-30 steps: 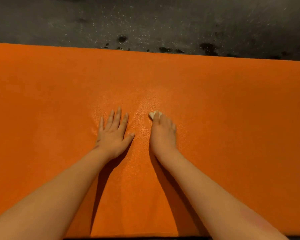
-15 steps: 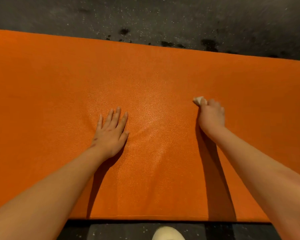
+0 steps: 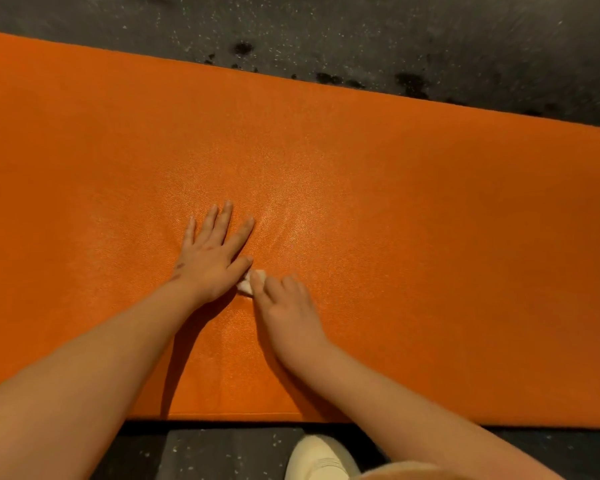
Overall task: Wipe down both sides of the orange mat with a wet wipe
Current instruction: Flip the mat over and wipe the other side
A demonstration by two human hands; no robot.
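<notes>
The orange mat (image 3: 413,209) lies flat on the floor and fills most of the view, with a sheen of wetness around its middle. My left hand (image 3: 213,254) presses flat on the mat with straight, spread fingers. My right hand (image 3: 284,306) sits just to its right, fingers curled over a small white wet wipe (image 3: 252,284) that it holds against the mat. The wipe shows only as a crumpled bit beside my left thumb; the rest is under my fingers.
Dark speckled floor (image 3: 326,32) with black stains runs along the mat's far edge. More of the same floor shows below the near edge, where the toe of a pale shoe (image 3: 317,457) stands.
My right hand swept the wipe out to the right, then back left and nearer to me, ending beside my left thumb. My left hand stayed pressed on the mat.
</notes>
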